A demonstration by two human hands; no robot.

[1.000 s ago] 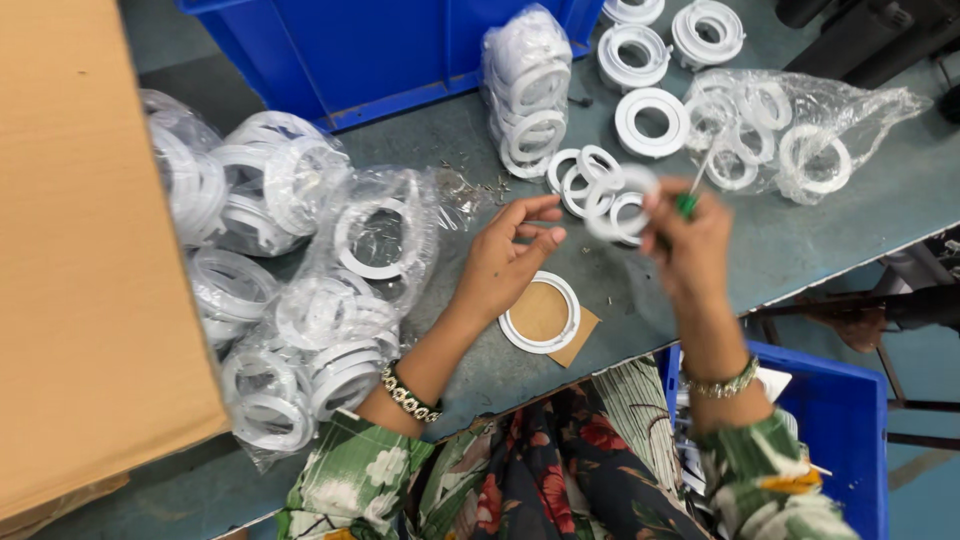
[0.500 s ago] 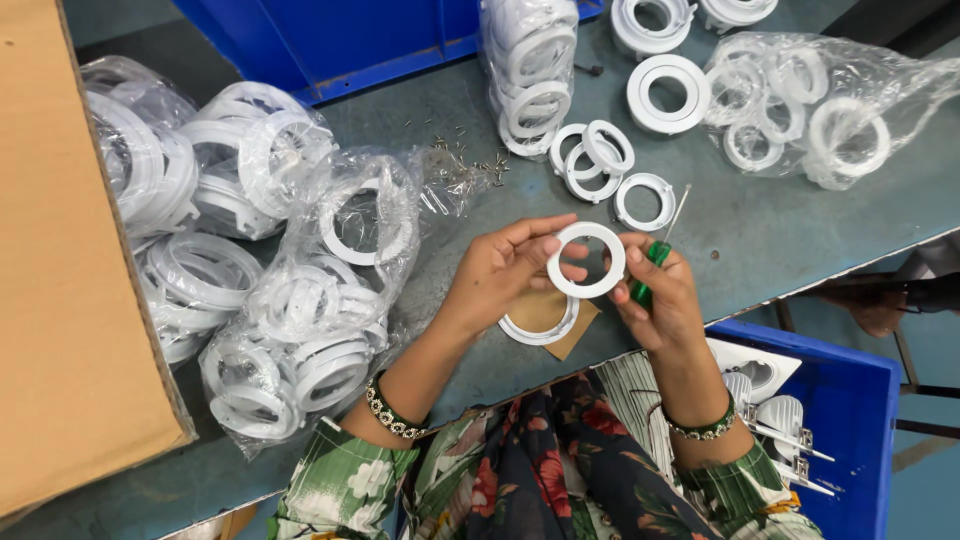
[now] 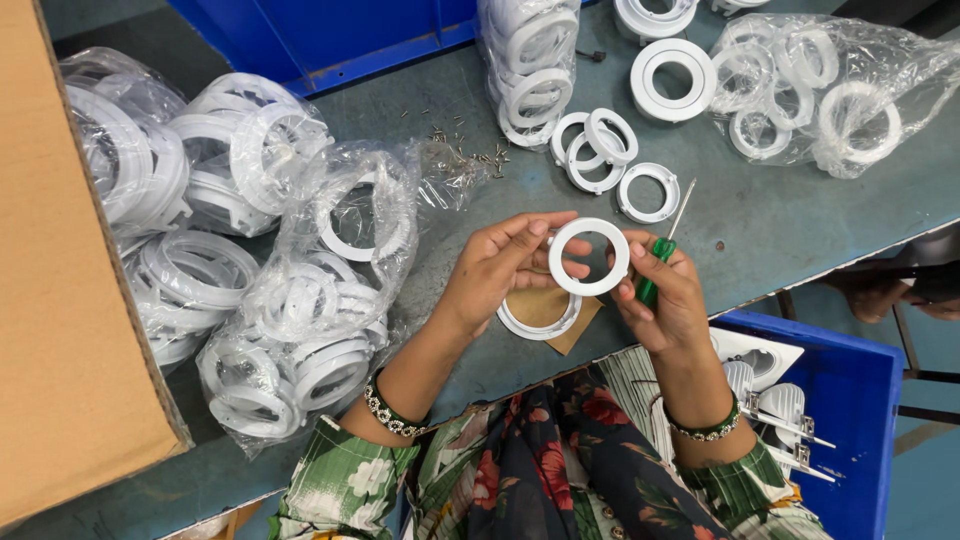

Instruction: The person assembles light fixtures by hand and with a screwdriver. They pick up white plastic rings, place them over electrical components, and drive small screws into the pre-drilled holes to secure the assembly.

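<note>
Held ring: one white plastic ring (image 3: 589, 256), pinched by left hand (image 3: 500, 270) and right hand (image 3: 665, 295) above the table (image 3: 800, 220).
Screwdriver: one green-handled screwdriver (image 3: 660, 255), clasped in right hand.
Loose rings: four, far right of centre (image 3: 610, 160).
Change: ring held as half a second earlier, slightly lower.

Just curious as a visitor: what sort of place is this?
Likely a small assembly workshop: bagged white plastic rings crowd the bench, blue bins hold parts, and the hands hold one ring and a screwdriver.

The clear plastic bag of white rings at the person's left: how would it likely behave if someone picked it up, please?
The clear plastic bag of white rings would probably sag and shift, since its film is loose and crumpled. It likely feels light for its bulk, because the rings are thin and hollow. The glossy film may be slippery.
</note>
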